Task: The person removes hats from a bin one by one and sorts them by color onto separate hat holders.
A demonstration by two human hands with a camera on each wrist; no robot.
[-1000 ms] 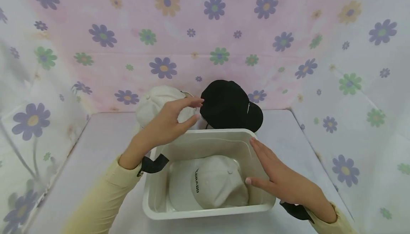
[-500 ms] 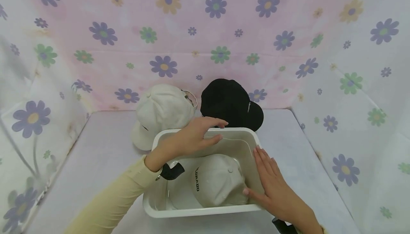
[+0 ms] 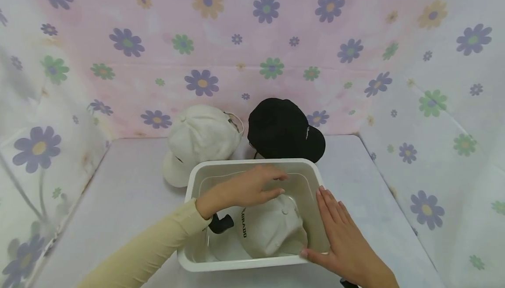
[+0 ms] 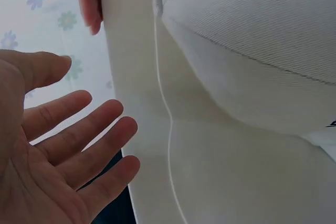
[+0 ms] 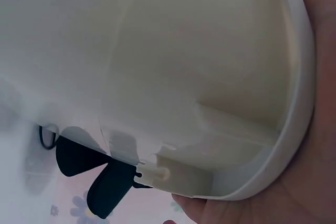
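Observation:
A white plastic bin (image 3: 252, 162) stands on the table with an off-white cap (image 3: 274, 226) inside, dark lettering on its front. My left hand (image 3: 246, 187) hovers over the bin's middle, overlapping the cap's far side in the head view. In the left wrist view the fingers of that left hand (image 4: 79, 145) are spread and relaxed, holding nothing. My right hand (image 3: 347, 240) lies along the bin's right side, fingers straight against the outer wall and thumb at the front rim. The right wrist view shows the palm of the right hand (image 5: 294, 192) against the curved rim (image 5: 307, 77).
Behind the bin, a cream cap (image 3: 203, 132) sits at the left, its brim toward the front. Beside it, a black cap (image 3: 278, 128) has its brim toward the right. The white table (image 3: 130, 183) meets flower-print cloth walls (image 3: 244, 25) at the back and sides.
My left hand has moved right and down from above the cream cap at the back to over the bin. My right hand has slid slightly toward me and come against the bin's side.

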